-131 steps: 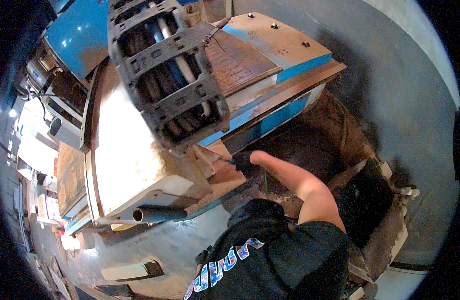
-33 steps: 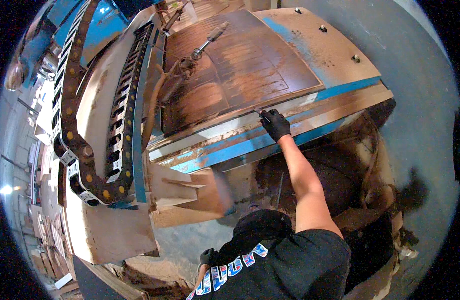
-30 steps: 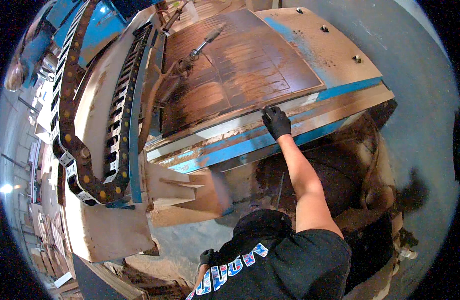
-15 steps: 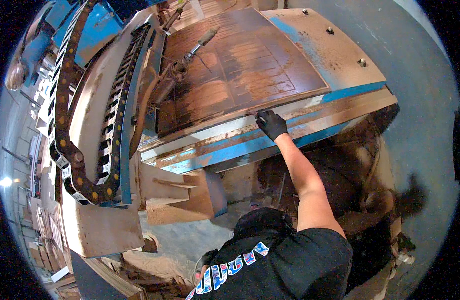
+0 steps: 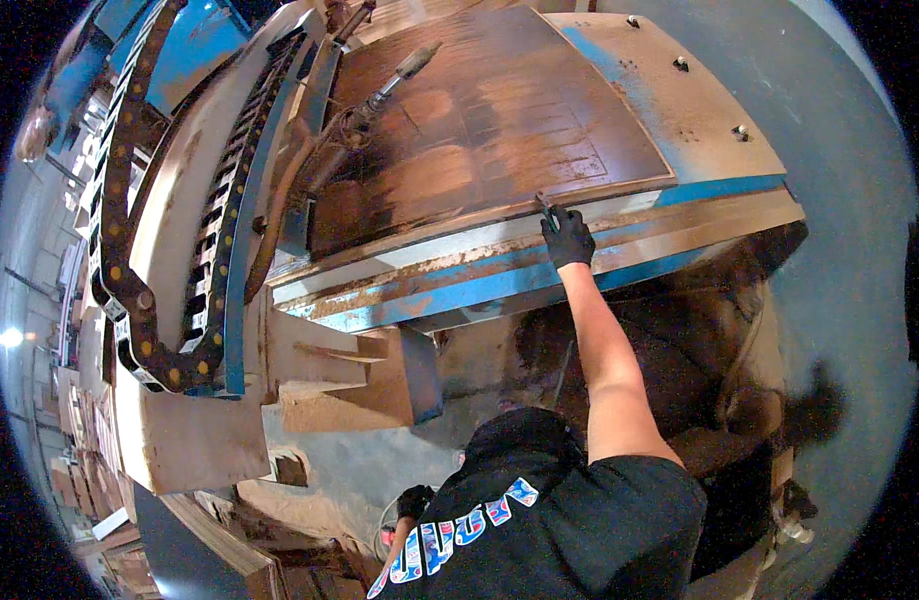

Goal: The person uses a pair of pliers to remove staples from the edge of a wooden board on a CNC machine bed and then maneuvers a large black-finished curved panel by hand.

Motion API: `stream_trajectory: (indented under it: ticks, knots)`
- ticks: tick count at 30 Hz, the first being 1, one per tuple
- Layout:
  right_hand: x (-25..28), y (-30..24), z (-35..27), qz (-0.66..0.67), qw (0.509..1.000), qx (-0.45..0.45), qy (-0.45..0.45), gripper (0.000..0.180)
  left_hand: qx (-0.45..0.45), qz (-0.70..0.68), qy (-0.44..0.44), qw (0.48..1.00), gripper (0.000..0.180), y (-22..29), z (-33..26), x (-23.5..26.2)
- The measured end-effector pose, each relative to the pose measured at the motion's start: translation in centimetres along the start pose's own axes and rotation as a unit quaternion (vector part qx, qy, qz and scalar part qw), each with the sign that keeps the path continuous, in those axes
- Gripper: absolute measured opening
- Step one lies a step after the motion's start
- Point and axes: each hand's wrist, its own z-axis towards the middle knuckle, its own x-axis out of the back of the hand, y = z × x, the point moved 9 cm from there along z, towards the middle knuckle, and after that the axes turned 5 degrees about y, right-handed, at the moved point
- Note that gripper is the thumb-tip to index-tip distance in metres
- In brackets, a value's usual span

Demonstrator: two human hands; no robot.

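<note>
My right hand [image 5: 568,240], in a black glove, reaches out at arm's length to the near edge of a dark brown panel [image 5: 460,130]. Its fingers close round a small slim tool [image 5: 550,208], whose tip meets the panel's edge; its exact kind is too small to make out. Orange-brown sawdust lies in streaks over the panel, and thin straight lines cross its surface. Low beside my body is my left hand [image 5: 414,501], also black-gloved. A thin pale hose loop and a red bit show near it; the glove is too dark to read the fingers.
The panel lies on a machine bed with a blue-and-white front rail [image 5: 460,255]. At left stands a gantry with a black cable chain [image 5: 130,270]. A metal rod-like fitting [image 5: 385,92] hangs over the panel. Stacked boards [image 5: 225,550] stand lower left; a grey wall [image 5: 840,240] rises at right.
My right hand has slid a little to the right along the panel's edge with the slim tool. More of my left hand shows now, and the view has shifted slightly.
</note>
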Motion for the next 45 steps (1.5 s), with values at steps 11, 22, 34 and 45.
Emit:
stream_trajectory:
  ticks: [11, 22, 34, 45]
  knots:
    - [-0.3, 2.6, 1.3, 0.071, 0.99, -0.115, -0.034, 0.04, 0.002, -0.003, 0.01, 1.0, 0.026, -0.4, -2.4, -1.6]
    - [-0.4, 5.1, 2.6, 0.065, 0.988, -0.139, 0.002, 0.033, -0.039, 0.058, 0.022, 0.997, 0.026, -1.7, -5.1, -2.8]
    - [0.7, 2.5, 2.9, 0.1, 0.976, 0.187, -0.043, 0.03, -0.079, 0.094, 0.016, 0.992, 0.025, -0.8, -3.8, -3.0]
    - [-6.7, 7.7, -0.1, 0.574, 0.729, -0.326, -0.177, 0.038, -0.051, -0.19, 0.044, 0.979, 0.025, 0.4, -2.6, -1.4]
